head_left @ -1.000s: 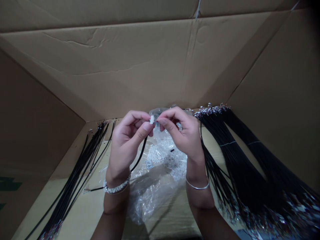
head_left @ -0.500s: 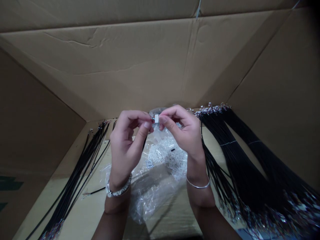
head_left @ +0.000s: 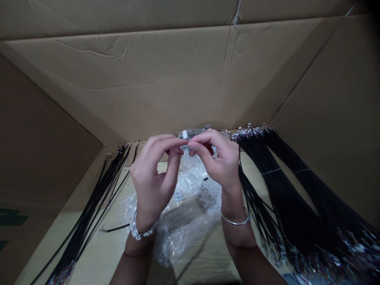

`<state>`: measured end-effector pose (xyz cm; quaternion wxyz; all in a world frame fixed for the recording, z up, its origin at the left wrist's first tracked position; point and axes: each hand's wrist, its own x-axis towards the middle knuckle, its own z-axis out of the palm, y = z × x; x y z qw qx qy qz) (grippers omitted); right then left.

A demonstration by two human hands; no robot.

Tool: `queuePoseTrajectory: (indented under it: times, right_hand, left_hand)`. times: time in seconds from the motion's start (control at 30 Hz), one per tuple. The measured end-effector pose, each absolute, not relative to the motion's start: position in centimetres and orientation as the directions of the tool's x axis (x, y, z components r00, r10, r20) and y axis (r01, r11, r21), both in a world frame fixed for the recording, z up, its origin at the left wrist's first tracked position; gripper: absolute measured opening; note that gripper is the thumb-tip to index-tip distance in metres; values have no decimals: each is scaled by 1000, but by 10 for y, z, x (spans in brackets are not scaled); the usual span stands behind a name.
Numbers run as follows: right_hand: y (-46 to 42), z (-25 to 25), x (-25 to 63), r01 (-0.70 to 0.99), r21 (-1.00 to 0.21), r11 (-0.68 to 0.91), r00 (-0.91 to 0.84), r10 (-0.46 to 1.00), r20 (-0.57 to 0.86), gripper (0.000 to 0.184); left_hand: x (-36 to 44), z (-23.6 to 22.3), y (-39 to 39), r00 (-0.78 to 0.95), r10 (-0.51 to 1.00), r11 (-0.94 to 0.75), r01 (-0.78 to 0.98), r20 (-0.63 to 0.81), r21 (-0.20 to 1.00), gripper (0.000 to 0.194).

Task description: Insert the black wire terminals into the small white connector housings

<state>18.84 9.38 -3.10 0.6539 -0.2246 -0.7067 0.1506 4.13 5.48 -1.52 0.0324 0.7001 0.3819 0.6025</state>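
Note:
My left hand (head_left: 157,170) is closed, thumb and fingers pinching at a small white connector housing (head_left: 185,134) on thin wires. The housing shows just above the left fingertips; most of the wires are hidden by the fingers. My right hand (head_left: 219,162) is pinched too, its fingertips meeting the left ones just below the housing. Whatever lies between the right fingertips is too small to tell. Below both hands an open clear plastic bag (head_left: 178,241) holds many loose white housings (head_left: 210,196). A black cable end (head_left: 118,228) with bare wires lies by my left wrist.
Bundles of black cables lie on the left (head_left: 95,213) and in a thick tied pile on the right (head_left: 291,198). A handwritten label (head_left: 178,195) and a small black piece (head_left: 206,179) are at the bag. Cardboard walls (head_left: 166,79) enclose the back and sides.
The white housing has turned and now sits above the fingertips. My right fingers have gone from the housing's right side to just below it, and the left fingers have stretched further toward them.

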Motion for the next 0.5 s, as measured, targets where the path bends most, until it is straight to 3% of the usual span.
queuePoseTrajectory:
  times: [0.3, 0.5]
  right_hand:
    - [93, -30, 191, 129, -416, 900, -85, 428, 900, 7]
    - [99, -34, 192, 47, -452, 891, -89, 454, 886, 5]
  left_hand:
    - [37, -16, 54, -29, 608, -691, 472, 793, 548, 13]
    - [34, -16, 53, -63, 716, -644, 325, 695, 693, 9]
